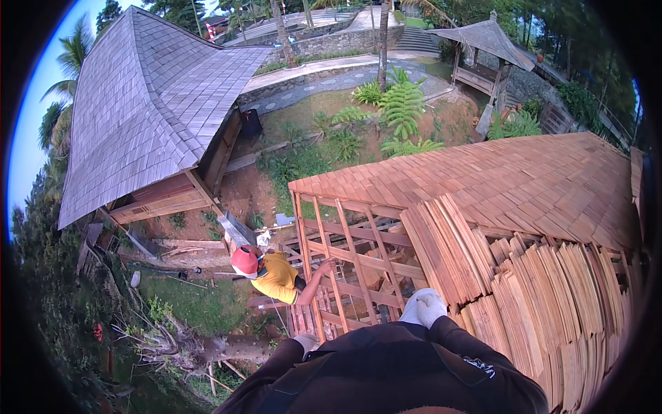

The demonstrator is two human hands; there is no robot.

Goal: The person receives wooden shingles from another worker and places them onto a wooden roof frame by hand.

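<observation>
My right hand, in a white glove, rests at the front of my body with its fingers curled in. It lies against something pale, perhaps cloth over my knee, and whether anything is in the fingers cannot be seen. Close to the lower end of the open roof frame is my left hand, also in a pale glove. My dark sleeve and body partly cover it, and its fingers do not show clearly. Just right of my right hand, wooden shingles lie stacked in rows on the battens.
Below the frame's left edge stands a person in a yellow shirt and red cap, one hand on a batten. More shingle stacks lean at right. Laid shingles cover the far slope. A grey-shingled roof rises at left.
</observation>
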